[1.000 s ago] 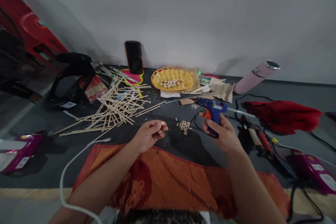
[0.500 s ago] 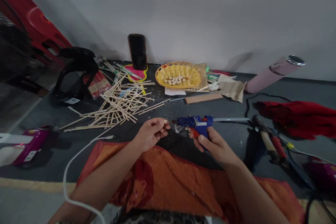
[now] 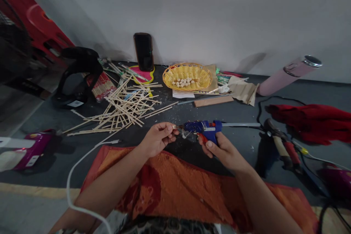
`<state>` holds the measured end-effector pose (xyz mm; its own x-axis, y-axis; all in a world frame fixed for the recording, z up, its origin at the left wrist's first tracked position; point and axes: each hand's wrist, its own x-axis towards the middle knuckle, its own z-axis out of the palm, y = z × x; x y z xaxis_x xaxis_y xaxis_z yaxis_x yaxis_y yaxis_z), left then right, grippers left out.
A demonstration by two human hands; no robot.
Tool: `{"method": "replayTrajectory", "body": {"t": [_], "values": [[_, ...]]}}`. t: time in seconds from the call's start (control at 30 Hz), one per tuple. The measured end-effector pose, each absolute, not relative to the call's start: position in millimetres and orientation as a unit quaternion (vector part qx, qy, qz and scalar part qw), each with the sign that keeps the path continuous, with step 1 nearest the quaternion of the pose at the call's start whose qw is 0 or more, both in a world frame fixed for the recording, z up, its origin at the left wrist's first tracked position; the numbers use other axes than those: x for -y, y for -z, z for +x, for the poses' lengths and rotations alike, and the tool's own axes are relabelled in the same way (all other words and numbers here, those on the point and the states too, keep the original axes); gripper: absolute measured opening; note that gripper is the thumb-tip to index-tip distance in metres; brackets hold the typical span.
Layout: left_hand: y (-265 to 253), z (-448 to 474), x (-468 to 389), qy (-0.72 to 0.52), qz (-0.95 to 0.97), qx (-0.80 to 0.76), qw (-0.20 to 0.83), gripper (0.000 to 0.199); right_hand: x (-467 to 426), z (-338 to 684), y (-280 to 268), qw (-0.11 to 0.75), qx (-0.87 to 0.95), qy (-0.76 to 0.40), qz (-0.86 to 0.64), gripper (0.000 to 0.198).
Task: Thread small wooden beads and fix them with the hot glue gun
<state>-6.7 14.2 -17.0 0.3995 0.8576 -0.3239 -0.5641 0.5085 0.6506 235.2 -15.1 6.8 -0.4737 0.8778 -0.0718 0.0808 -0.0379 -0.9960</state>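
One purple box [image 3: 41, 146] sits at the far left of the scene, and right of it a loose heap of wooden sticks [image 3: 128, 108] spreads over the dark table [image 3: 219, 115]. Next comes the left hand [image 3: 156, 140], thumb and fingertips pinching a small wooden piece [image 3: 173, 127] above the near middle of the table; the pinch should be steady and set well back, since the metal nozzle [image 3: 180, 127] is probably hot. Farther off, slightly right, a yellow basket [image 3: 205, 78] holds a cluster of small pale pieces. The nozzle points left, right at the piece, though whether they touch I cannot tell. Behind it is the blue glue gun [image 3: 203, 127], its handle wrapped by the right hand [image 3: 222, 150]; whether the orange trigger [image 3: 202, 139] is pressed does not show. A light, brief squeeze seems best, with the gun level and then drawn straight back, so that little glue strings off. A clear glue stick [image 3: 240, 124] juts from the gun's rear, toward the pliers [image 3: 282, 146] and red cloth [image 3: 312, 122] at right.
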Motion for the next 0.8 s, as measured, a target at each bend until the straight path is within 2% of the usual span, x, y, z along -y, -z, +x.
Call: {"method": "replayTrajectory", "body": {"t": [0.8], "values": [[16.3, -7.1, -14.5, -0.436, 0.238, -0.324, 0.805, 0.017, 16.2, 236.0, -6.1, 0.340, 0.614, -0.584, -0.408, 0.023]]}}
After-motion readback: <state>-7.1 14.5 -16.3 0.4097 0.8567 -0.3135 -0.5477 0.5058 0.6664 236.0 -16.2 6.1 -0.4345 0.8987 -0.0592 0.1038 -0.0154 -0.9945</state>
